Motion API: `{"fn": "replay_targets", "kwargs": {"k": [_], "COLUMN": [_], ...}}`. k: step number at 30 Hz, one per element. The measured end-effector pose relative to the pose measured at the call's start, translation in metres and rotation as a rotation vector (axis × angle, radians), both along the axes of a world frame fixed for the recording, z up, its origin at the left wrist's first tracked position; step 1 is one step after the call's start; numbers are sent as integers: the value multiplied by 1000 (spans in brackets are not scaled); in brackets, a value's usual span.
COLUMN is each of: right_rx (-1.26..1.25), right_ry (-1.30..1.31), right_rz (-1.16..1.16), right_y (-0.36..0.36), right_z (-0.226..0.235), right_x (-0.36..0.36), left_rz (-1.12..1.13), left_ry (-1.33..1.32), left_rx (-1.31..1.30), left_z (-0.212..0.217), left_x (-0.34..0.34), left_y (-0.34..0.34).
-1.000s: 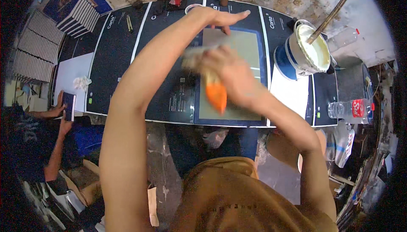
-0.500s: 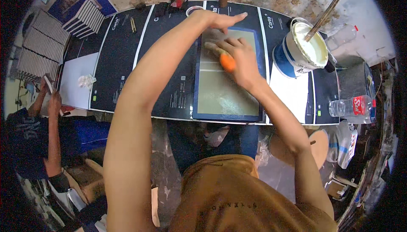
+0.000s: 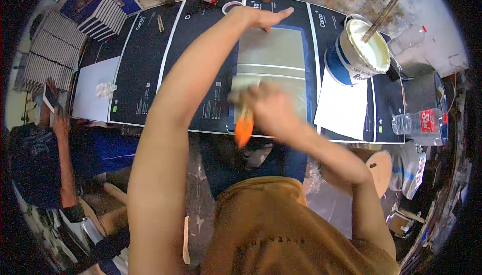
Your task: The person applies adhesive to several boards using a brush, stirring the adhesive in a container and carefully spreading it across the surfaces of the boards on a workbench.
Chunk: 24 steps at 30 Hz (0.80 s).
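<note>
My right hand [image 3: 273,106], smeared by motion, grips a flat brush with an orange handle [image 3: 244,129]. The pale bristle end reaches the left side of a blue-edged sheet bearing two grey-green panels [image 3: 271,49], split by white lines. At the sheet's far edge is my left hand [image 3: 268,20], its fingers stretched out and its thumb pointing down at the sheet; it holds nothing. To the right stands a white and blue bucket [image 3: 346,56] of creamy white stuff, with a wooden stick [image 3: 384,14] leaning in it.
White paper [image 3: 341,112] lies beside the bucket. A clear bottle [image 3: 419,122] lies at the right. Far left are stacked books or boards [image 3: 52,51] and a crumpled white wad [image 3: 106,90]. A co-worker's hands [image 3: 55,109] hold a flat object at left. A tape roll [image 3: 232,7] lies behind.
My right hand has come nearer to me and leftward with the brush, from the far panel to the near one. My left hand stays at the far edge. The view has shifted slightly.
</note>
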State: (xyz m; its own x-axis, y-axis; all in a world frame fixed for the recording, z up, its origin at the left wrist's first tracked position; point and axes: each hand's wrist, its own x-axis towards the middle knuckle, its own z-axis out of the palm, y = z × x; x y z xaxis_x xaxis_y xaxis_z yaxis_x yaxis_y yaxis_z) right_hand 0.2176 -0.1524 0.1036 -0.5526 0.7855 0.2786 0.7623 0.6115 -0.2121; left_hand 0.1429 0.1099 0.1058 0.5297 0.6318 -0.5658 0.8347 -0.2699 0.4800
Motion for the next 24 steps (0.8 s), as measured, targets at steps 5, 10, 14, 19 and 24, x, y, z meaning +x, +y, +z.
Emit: {"fn": "replay_targets", "kwargs": {"k": [5, 10, 14, 19, 24], "right_rx": [-80, -18, -208, 57, -102], "right_ry": [47, 39, -12, 164, 7], "right_rz": [275, 88, 409, 38, 434], "right_y": [-42, -30, -52, -37, -61], "right_z": [16, 6, 18, 22, 10], "right_x": [9, 16, 12, 9, -5], "left_rz": [28, 19, 22, 72, 49], "left_ry": [-25, 14, -46, -24, -9], "left_rx": [16, 57, 78, -15, 23], "left_z": [-3, -11, -21, -17, -7], "left_x": [0, 4, 2, 7, 0], "left_y": [-3, 4, 4, 8, 6]}}
